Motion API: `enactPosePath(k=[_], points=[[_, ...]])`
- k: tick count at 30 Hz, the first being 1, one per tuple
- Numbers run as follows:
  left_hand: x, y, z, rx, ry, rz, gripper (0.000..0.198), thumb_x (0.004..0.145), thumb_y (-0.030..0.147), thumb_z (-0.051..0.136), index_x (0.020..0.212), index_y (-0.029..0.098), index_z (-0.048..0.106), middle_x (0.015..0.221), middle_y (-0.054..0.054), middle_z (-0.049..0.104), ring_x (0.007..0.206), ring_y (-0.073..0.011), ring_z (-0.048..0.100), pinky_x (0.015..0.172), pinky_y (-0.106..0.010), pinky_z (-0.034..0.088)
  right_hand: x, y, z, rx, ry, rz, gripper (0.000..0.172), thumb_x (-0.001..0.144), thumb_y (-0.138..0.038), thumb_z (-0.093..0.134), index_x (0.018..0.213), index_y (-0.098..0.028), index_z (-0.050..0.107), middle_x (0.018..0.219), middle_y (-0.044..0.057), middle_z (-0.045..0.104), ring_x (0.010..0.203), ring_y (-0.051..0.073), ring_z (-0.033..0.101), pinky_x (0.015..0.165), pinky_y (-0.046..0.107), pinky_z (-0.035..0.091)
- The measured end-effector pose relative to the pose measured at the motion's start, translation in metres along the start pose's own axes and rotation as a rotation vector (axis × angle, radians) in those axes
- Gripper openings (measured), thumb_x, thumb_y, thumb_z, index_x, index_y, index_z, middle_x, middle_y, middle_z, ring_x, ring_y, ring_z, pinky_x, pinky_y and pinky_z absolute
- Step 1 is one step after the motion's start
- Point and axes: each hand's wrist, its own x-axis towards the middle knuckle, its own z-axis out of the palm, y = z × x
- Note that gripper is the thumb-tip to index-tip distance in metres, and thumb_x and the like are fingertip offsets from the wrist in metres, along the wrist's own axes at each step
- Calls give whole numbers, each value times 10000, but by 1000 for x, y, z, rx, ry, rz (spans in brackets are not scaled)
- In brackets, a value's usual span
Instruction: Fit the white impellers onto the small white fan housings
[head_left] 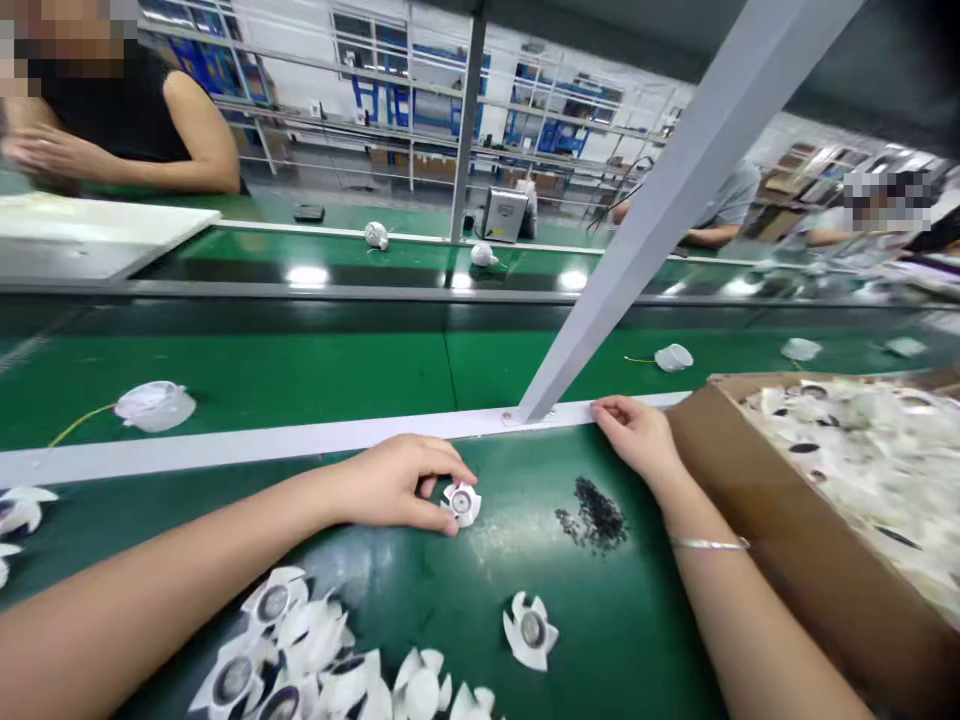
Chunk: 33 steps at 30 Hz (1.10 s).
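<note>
My left hand [397, 485] pinches the small white plastic fan impeller [461, 503] flat on the green bench mat [622, 625], hub upward (probably for steadiness), near the far edge. My right hand [637, 435] lies empty and slack-fingered on the white edge strip [225, 445], close to the pile of small black screws [596, 515].

My left hand [390, 488] and right hand [636, 436] are bare. My left forearm [150, 590] and right forearm [750, 620] are uncovered right down to the lower edge of view. Round my right wrist sits a thin, silver-coloured bangle [709, 544], a plain, narrow metal band that catches the light.
</note>
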Motion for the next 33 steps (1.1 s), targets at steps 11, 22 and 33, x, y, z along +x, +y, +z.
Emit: enactPosePath(k=[11,22,33], points=[[-2,0,1,5,10,-8,537,744,512,787,1188,226,694,928,-21,652,718,-109,570,707,-244,443,58,-4,12,-332,171,196,443,835,-384,552,1170,-127,688,1442,177,451,1158,320,579,961,422,479],[-3,-2,2,-8,18,6,535,738,500,793,1189,230,694,967,-28,666,715,-107,568,698,-238,439,101,10,17,-434,24,359,328,952,-419,576,1076,-129,668,1091,108,671,983,218,658,864,424,543],[-3,-2,2,4,23,6,544,735,519,790,1184,227,698,887,-10,637,725,-114,575,705,-243,430,105,21,20,-376,-49,67,309,965,-358,592,1221,-186,622,1352,100,573,1191,239,576,1011,481,485]])
